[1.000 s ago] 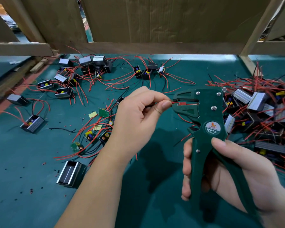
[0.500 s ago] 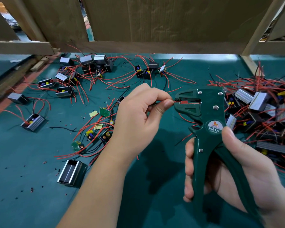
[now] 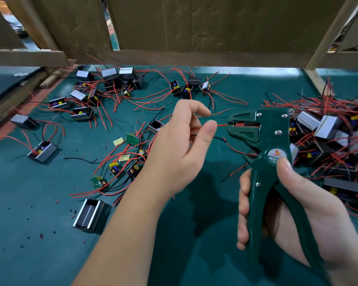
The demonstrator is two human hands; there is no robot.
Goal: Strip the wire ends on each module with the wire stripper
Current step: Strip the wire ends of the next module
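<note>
Wire stripper (image 3: 262, 145) first: the green tool stands upright in the right hand (image 3: 302, 205), whose fingers wrap one handle while the thumb presses up near the round label. The handles look part-squeezed, though I cannot tell how far the head has closed.

Just to the left of its head, a red wire end (image 3: 222, 125) runs straight into the toothed slot. The left hand (image 3: 180, 149) sits at that wire with thumb and forefinger parted, the thumb tip touching or just beside the insulation. Whether the curled fingers behind hold the lead is hidden.

Left of the left forearm lies an empty aluminium housing (image 3: 89, 215) on the green mat (image 3: 29, 203). Bare circuit boards (image 3: 132, 139) with red leads lie just beyond the left wrist. A tangled heap of cased modules (image 3: 327, 129) crowds the right hand's outer side (presumably the waiting stock). More modules (image 3: 116, 79) sit well beyond both hands, below the cardboard wall (image 3: 194, 27).

The risk, as I judge it: with so loose a guide, the lead may slide out or sit crooked, so a squeeze nicks strands or strips too short. The thumb is also close to the head.
</note>
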